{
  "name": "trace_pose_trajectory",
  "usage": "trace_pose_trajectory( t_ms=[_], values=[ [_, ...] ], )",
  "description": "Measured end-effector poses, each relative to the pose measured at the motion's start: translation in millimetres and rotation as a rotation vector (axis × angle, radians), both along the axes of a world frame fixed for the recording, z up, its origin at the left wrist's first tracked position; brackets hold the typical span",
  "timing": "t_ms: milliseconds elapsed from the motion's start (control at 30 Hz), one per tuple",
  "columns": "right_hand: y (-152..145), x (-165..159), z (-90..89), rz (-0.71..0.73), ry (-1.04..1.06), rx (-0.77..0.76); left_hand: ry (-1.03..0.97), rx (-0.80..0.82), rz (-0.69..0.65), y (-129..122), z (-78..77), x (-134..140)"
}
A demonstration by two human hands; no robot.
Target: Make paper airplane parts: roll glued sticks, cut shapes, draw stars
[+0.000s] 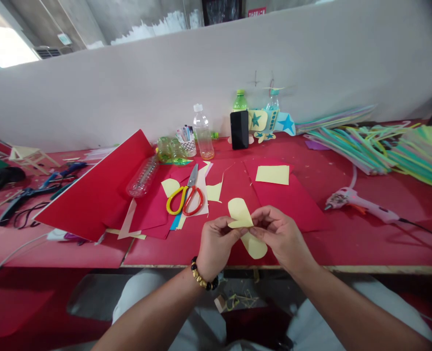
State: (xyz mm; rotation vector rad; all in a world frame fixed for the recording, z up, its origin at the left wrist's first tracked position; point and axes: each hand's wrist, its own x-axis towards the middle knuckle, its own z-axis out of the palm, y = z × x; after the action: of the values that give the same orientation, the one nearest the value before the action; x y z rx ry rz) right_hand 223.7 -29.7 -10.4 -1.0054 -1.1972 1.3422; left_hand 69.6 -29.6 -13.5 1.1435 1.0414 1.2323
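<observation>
Both my hands pinch a pale yellow paper cutout (255, 245) above the front edge of the red table. Its two ends are rounded, and a fold stands up across its middle. My left hand (219, 240), with a beaded bracelet (200, 278) at the wrist, grips the fold from the left. At the fold's right end, the thumb and fingers of my right hand (278, 235) are closed on the paper. Beyond my left hand lie scissors (189, 192) with one yellow and one red handle, on paper scraps. A yellow paper rectangle (272, 174) rests beyond my right hand.
A pink hot glue gun (362, 202) lies at right, its cord trailing off. Pipe cleaners (369, 146) pile up behind it. Along the back stand a clear bottle (203, 134), a phone (239, 129) and a decorated paper plane (270, 121). A red board (99, 190) leans at left.
</observation>
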Motion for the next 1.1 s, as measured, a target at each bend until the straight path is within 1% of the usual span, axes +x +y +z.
trace_pose_trajectory(
  t_ms=[200, 300, 467, 567, 733, 833, 1033, 1100],
  values=[
    [-0.9, 1.0, -2.5, 0.004, -0.002, 0.006, 0.054, 0.031, 0.036, -1.6, 2.4, -0.9],
    [0.2, 1.2, -2.6, 0.017, 0.023, -0.02, 0.076, 0.035, 0.05, -1.3, 1.7, -1.9],
    [1.9, 2.7, -3.3, 0.048, 0.007, -0.083, 0.058, 0.03, 0.003, 0.1, 1.5, -3.6],
    [1.8, 2.8, -4.1, 0.014, 0.021, -0.097, 0.031, 0.035, -0.002, 1.8, 1.2, -5.1],
    [0.7, 2.1, -1.8, -0.008, 0.047, -0.083, 0.075, 0.095, 0.063, 3.9, 0.3, -7.5],
    [0.4, 2.4, -0.8, -0.008, 0.029, -0.074, 0.064, 0.091, 0.055, 3.1, 1.0, -6.7],
    [-1.9, -0.8, -4.9, -0.018, 0.018, -0.08, 0.062, 0.083, 0.055, 0.6, 0.3, -4.7],
    [-1.2, 1.4, -1.9, -0.002, -0.019, -0.049, 0.088, 0.076, 0.056, 3.3, -0.4, -7.5]
  ],
)
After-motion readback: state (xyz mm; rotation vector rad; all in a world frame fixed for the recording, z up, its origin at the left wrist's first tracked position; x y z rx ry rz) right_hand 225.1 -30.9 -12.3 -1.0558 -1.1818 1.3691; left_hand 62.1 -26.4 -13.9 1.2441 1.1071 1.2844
